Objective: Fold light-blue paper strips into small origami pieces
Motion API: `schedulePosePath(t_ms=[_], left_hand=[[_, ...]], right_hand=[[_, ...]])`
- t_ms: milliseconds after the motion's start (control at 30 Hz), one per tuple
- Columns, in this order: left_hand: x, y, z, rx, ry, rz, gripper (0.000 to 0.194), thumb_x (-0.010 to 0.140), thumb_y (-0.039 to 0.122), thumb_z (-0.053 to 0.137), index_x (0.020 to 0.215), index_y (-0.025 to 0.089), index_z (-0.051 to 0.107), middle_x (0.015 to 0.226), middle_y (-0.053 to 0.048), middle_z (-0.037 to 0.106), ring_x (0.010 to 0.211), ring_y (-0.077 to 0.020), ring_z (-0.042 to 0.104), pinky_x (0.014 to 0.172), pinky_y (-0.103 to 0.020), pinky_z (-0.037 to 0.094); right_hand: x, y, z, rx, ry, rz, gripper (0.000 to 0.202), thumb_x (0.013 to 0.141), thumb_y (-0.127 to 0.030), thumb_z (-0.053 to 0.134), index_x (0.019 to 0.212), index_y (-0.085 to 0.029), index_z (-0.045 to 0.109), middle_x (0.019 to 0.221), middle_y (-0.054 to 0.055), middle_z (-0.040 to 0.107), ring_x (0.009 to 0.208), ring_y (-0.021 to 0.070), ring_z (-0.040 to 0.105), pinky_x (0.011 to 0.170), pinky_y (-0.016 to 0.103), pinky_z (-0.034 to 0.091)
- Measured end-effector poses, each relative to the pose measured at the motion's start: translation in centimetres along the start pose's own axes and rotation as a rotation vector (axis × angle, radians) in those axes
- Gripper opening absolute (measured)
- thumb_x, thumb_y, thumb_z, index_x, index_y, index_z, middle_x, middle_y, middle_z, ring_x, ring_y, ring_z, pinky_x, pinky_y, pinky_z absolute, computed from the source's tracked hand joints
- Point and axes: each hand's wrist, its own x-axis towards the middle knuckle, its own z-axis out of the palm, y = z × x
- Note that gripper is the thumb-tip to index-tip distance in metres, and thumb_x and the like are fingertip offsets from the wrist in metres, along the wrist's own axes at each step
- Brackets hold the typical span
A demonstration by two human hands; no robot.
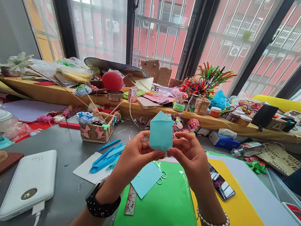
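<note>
A folded light-blue paper piece with a pointed top is held up between both hands, above the green sheet. My left hand grips its lower left edge, thumb along the bottom. On the lower right side, my right hand pinches it between thumb and fingers. Below the hands, a flat light-blue sheet lies on the green surface, partly over a pair of scissors whose handles show. A patterned ruler is beside it.
Blue paper strips lie on white paper at left, near a cardboard box. A white power bank is at far left. Right of my hands are a phone and a tissue pack. A cluttered shelf runs behind.
</note>
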Motion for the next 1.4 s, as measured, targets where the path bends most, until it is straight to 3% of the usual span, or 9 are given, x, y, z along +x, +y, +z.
schedulePosePath(t_ms=[100,200,700,1000,1233,1400], left_hand=[[0.1,0.0,0.0,-0.019,-0.017,-0.006,0.046,0.06,0.016,0.072,0.098,0.015,0.047,0.075,-0.003,0.07,0.069,-0.0169,0.066,0.066,-0.027,0.052],[0.1,-0.1,0.0,-0.019,-0.022,-0.016,0.046,0.06,0.015,0.072,0.098,0.014,0.047,0.074,-0.003,0.071,0.069,-0.0168,0.066,0.066,-0.026,0.052],[0.2,-0.4,0.3,-0.028,-0.033,-0.019,0.04,0.06,0.015,0.072,0.093,0.014,0.049,0.071,-0.002,0.07,0.069,-0.0168,0.066,0.063,-0.024,0.051],[0.2,-0.3,0.1,-0.01,-0.069,-0.035,0.038,0.062,0.016,0.071,0.093,0.015,0.05,0.071,0.0,0.069,0.068,-0.015,0.065,0.063,-0.023,0.05],[0.4,-0.2,-0.6,0.027,-0.032,-0.005,0.036,0.059,0.017,0.072,0.089,0.015,0.052,0.073,-0.002,0.069,0.069,-0.0172,0.064,0.06,-0.024,0.048],[0.7,-0.6,-0.8,0.048,-0.045,0.037,0.032,0.058,0.018,0.073,0.081,0.015,0.051,0.069,0.001,0.066,0.063,-0.0129,0.061,0.057,-0.021,0.046]], right_hand=[[0.1,0.1,-0.2,-0.044,0.003,0.061,0.014,0.069,-0.028,0.064,0.079,-0.019,0.063,0.074,0.001,0.065,0.066,0.0141,0.06,0.062,0.027,0.05],[0.1,0.3,-0.1,-0.135,0.028,0.019,0.011,0.071,-0.028,0.062,0.07,-0.018,0.066,0.069,0.001,0.063,0.063,0.0131,0.056,0.06,0.026,0.047],[-0.4,0.5,1.0,-0.337,0.192,-0.084,0.016,0.074,-0.029,0.059,0.064,-0.017,0.061,0.062,0.0,0.059,0.058,0.0127,0.055,0.053,0.022,0.044],[-0.3,0.6,0.8,-0.376,0.153,-0.108,0.014,0.073,-0.027,0.06,0.064,-0.017,0.062,0.065,0.001,0.06,0.059,0.0133,0.055,0.055,0.024,0.045],[-0.3,0.3,0.6,-0.496,0.091,-0.096,0.014,0.074,-0.025,0.06,0.065,-0.016,0.063,0.063,0.001,0.06,0.058,0.0121,0.053,0.054,0.022,0.042],[-0.3,0.2,0.5,-0.546,0.063,-0.114,0.015,0.075,-0.026,0.059,0.065,-0.015,0.064,0.063,0.002,0.06,0.058,0.012,0.052,0.053,0.022,0.041]])
